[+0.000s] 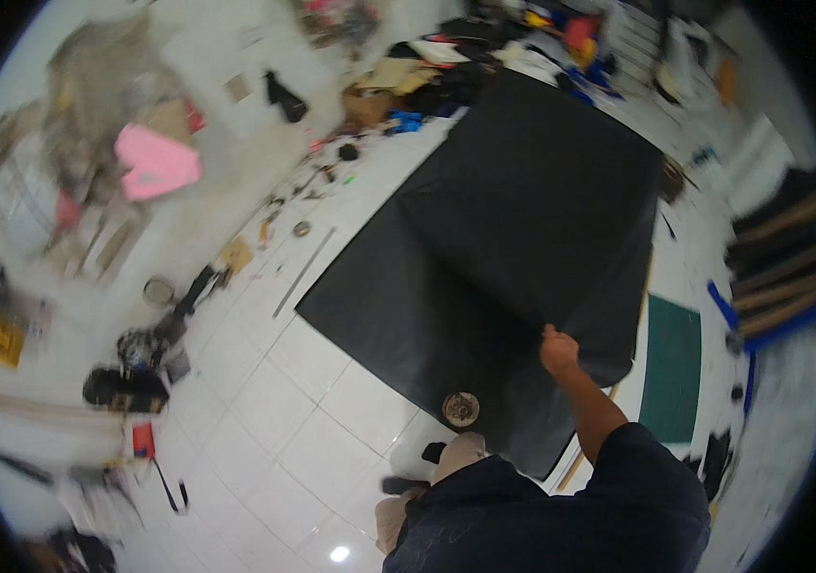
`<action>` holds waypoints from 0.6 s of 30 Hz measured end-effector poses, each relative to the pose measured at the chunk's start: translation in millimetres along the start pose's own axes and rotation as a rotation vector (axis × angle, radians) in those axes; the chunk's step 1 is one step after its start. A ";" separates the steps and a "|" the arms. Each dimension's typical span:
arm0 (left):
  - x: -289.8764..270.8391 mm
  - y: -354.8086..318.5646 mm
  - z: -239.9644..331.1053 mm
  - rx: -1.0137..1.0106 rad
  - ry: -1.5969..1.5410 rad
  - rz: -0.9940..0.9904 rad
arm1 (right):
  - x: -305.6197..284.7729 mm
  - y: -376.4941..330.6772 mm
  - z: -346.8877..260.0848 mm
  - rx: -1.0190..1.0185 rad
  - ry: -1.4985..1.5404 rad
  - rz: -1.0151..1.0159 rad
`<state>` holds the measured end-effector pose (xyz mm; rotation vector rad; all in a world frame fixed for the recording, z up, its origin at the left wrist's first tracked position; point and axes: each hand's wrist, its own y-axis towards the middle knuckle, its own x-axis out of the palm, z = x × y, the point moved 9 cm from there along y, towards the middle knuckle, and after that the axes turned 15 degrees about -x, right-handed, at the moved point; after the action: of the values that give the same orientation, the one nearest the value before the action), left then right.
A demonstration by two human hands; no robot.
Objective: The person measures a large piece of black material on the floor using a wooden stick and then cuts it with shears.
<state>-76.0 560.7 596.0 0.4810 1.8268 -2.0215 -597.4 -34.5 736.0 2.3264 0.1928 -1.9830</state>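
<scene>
A large black sheet lies spread on the white tiled floor, with soft creases and a darker fold across its middle. My right hand is closed over the sheet's near right part, its fingers pinched on the black material; the exact grip is small in the picture. A round, brownish disc-shaped object rests on the near edge of the sheet, just ahead of my legs. Nowhere in the picture does my left hand show.
A green mat lies right of the sheet. Another round object sits at its far right edge. Scraps are heaped at the back. A thin metal strip lies to the left, and a rack of dark rolls stands at right.
</scene>
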 end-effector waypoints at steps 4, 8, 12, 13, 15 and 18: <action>-83.3 69.0 62.1 0.128 0.199 -0.046 | -3.3 -81.5 -35.0 0.025 0.018 0.177; -228.8 158.3 145.1 0.207 0.270 -0.005 | 9.9 -167.7 -106.1 0.089 -0.009 0.265; -378.9 183.2 320.4 0.760 0.103 0.393 | -6.2 -205.7 -160.8 0.232 0.098 0.235; -377.1 195.8 349.5 0.668 0.152 0.206 | -6.9 -224.5 -166.7 0.275 0.106 0.207; -347.0 181.6 410.4 0.578 -0.019 0.149 | -3.7 -258.1 -170.8 0.361 0.125 0.164; -264.6 131.4 469.9 0.534 0.038 -0.038 | -1.5 -284.9 -167.6 0.353 0.078 0.281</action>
<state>217.4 93.6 657.9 0.6329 1.3021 -2.5398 -475.6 270.8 770.5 2.4598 -0.4926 -1.9131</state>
